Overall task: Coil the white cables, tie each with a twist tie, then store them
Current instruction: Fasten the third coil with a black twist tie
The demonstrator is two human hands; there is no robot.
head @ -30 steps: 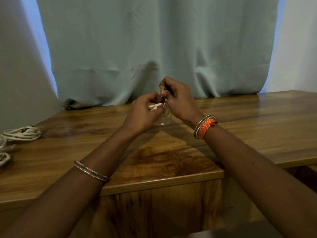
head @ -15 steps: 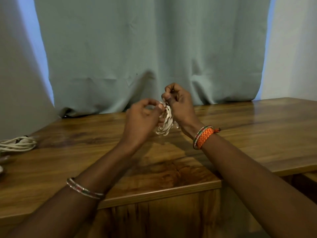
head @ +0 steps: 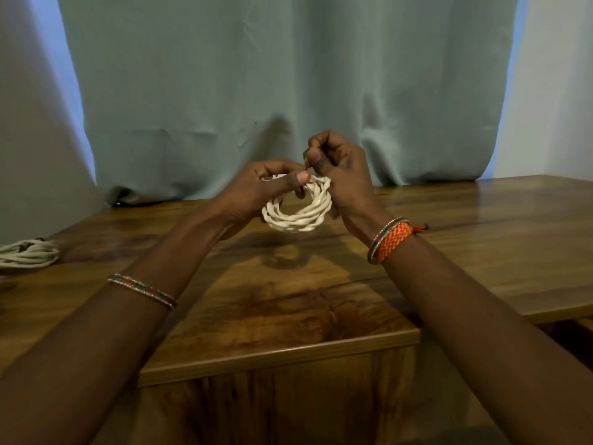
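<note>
Since earlier, coiled cable [head: 296, 209] hangs lower, fully visible; left hand [head: 256, 191] and right hand [head: 340, 168] pinch its far top. Light, springy; hold there.

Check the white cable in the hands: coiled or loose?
Coiled. The white cable forms a stacked ring, held above the table by the left hand and right hand. Whether it is tied: cannot tell.

Cream-white coiled cable [head: 296, 210], orange braided wristband [head: 393, 242], glossy brown wood-grain desk [head: 481, 239], pale grey-green curtain [head: 288, 75]
</note>
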